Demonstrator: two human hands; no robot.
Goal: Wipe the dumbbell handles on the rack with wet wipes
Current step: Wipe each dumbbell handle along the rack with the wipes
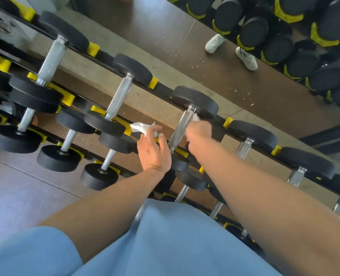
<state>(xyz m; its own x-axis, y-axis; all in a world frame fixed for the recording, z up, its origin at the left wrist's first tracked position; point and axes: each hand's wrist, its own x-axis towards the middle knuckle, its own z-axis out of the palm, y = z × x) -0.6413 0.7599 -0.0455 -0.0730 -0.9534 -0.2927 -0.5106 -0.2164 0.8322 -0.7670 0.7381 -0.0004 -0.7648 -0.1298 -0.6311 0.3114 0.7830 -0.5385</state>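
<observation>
Right hand (199, 132) wipes dumbbell handle (180, 130); left hand (153, 150) holds wipe (141, 127) beside.

Dumbbells (187, 120) side by side on a tiered rack (161, 90), mirror (224, 62) behind, left hand (153, 150) left of one handle (180, 129), right hand (200, 134) on its right

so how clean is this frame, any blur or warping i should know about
Head view: wide-angle bend curves the rack rails; motion blur smears the edges and the blue clothing; the middle is sharper, with knurling readable on the handle between the left hand and right hand; light is soft and even.
</observation>
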